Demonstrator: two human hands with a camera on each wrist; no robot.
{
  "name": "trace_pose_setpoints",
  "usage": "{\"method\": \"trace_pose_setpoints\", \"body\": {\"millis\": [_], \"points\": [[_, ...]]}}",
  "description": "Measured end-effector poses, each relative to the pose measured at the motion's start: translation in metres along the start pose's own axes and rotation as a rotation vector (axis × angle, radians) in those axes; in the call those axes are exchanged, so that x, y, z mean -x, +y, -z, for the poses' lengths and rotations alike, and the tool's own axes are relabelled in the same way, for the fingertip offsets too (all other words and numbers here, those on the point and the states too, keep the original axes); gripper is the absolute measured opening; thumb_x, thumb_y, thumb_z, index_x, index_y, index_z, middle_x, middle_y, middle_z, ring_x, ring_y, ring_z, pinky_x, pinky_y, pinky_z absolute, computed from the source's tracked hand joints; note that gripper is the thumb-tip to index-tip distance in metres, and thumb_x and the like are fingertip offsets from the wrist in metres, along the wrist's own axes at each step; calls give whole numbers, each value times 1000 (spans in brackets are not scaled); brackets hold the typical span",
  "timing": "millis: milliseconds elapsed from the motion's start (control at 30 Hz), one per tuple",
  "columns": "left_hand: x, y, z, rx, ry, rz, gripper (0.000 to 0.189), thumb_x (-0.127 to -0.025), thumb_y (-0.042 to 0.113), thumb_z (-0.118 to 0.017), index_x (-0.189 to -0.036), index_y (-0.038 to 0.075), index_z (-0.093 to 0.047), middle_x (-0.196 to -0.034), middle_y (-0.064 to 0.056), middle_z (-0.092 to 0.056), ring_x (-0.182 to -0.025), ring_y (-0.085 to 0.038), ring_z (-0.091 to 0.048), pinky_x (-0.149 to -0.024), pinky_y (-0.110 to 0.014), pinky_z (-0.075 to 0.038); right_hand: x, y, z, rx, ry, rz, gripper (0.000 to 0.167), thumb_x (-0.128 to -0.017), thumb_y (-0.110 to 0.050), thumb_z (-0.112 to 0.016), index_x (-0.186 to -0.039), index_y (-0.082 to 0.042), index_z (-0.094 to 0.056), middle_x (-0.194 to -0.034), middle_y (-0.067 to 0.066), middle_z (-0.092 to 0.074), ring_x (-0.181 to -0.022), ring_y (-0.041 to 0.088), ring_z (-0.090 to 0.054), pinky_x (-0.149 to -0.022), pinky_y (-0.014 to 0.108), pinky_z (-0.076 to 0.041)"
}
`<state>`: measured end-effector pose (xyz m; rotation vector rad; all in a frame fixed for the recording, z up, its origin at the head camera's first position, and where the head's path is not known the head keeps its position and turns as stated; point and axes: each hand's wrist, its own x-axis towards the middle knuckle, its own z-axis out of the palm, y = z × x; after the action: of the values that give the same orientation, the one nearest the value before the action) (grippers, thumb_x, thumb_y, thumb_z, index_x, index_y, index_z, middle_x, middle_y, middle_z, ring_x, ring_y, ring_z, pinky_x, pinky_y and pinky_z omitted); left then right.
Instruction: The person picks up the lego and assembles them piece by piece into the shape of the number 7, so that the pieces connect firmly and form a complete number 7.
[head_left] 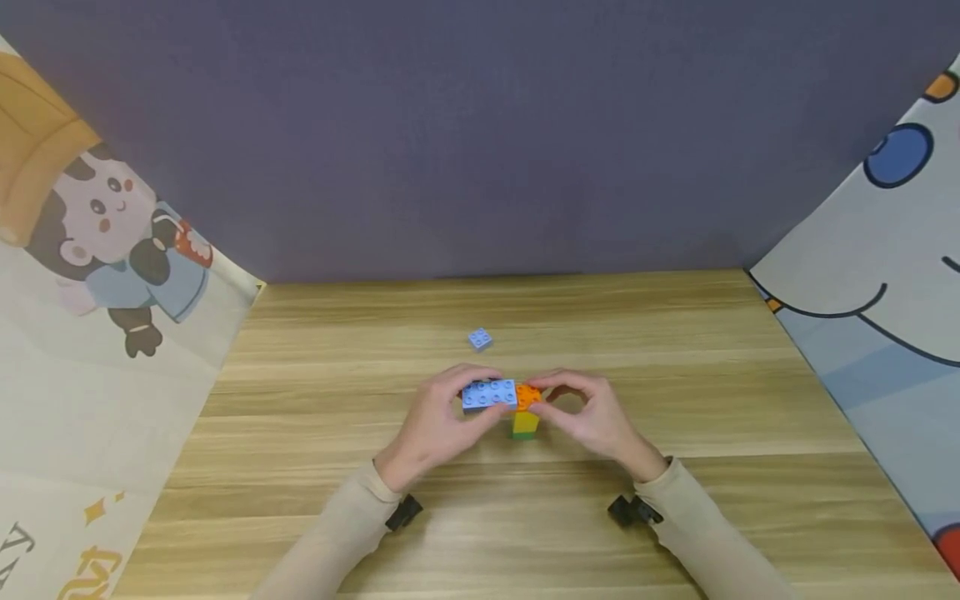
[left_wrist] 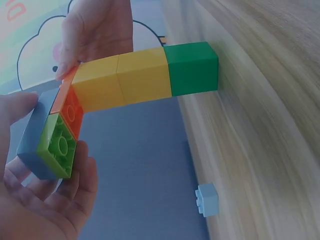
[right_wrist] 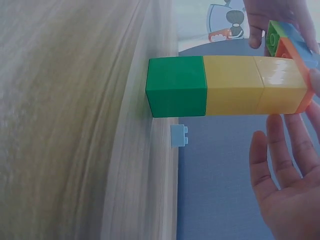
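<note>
A column of toy building bricks stands upright on the table, with a dark green brick [left_wrist: 194, 70] at the bottom and two yellow bricks [right_wrist: 232, 85] above it. An orange brick [head_left: 527, 397] lies across the top and juts out to the left. My right hand [head_left: 597, 418] pinches that orange brick between thumb and fingers. With my left hand [head_left: 444, 423] I grip a long blue brick [head_left: 489, 393] by its long sides. It sits on top of the orange brick's jutting end and a light green brick [left_wrist: 59, 145], whose hollow underside shows in the left wrist view.
A small light blue brick [head_left: 480, 338] lies alone on the wooden table [head_left: 337, 333] beyond my hands. A dark blue-grey panel [head_left: 495, 150] rises behind the table's far edge. Printed panels [head_left: 892, 267] flank both sides.
</note>
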<state>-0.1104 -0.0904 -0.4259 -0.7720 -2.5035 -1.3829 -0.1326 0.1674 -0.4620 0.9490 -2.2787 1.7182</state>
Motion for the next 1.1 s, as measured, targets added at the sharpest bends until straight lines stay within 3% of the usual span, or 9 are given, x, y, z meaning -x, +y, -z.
{"method": "trace_pose_setpoints", "body": {"millis": [100,267,567,867,1100], "points": [[-2,-1,-3,-12,-13,-10,33,-94,29,-84,-125,17,-77,-124,3,-78,-111,-13,-73,-92,-31,-61,-1,0,0,-9,-4,5,33,-85,10,-82,-115,-5,-79,-113,14,-80,-100,9,-73,-81,34,-65],[-2,0,-3,-1,-26,10,32,-94,28,-84,-124,17,-78,-122,3,-79,-108,-13,-74,-88,-29,-61,-2,2,-2,-23,-8,23,33,-85,11,-82,-115,-4,-78,-112,15,-80,-99,9,-73,-80,32,-64],[-4,2,-3,50,-37,26,31,-93,24,-85,-122,16,-79,-119,2,-80,-103,-12,-74,-83,-26,-61,-7,-5,6,48,-58,-12,28,-89,2,-83,-114,-10,-79,-114,8,-81,-100,9,-73,-80,38,-64],[-6,5,-2,47,-46,47,32,-93,26,-86,-123,17,-79,-119,4,-80,-108,-12,-74,-91,-29,-61,-11,-6,10,15,-75,-134,17,-99,-4,-74,-114,-10,-80,-113,6,-81,-98,9,-72,-86,32,-62],[-6,6,0,74,-58,69,33,-94,30,-84,-124,15,-79,-120,6,-79,-108,-11,-74,-90,-29,-61,-26,2,9,36,-69,-214,14,-104,-12,-70,-113,-9,-80,-113,8,-81,-98,9,-71,-86,31,-60]]}}
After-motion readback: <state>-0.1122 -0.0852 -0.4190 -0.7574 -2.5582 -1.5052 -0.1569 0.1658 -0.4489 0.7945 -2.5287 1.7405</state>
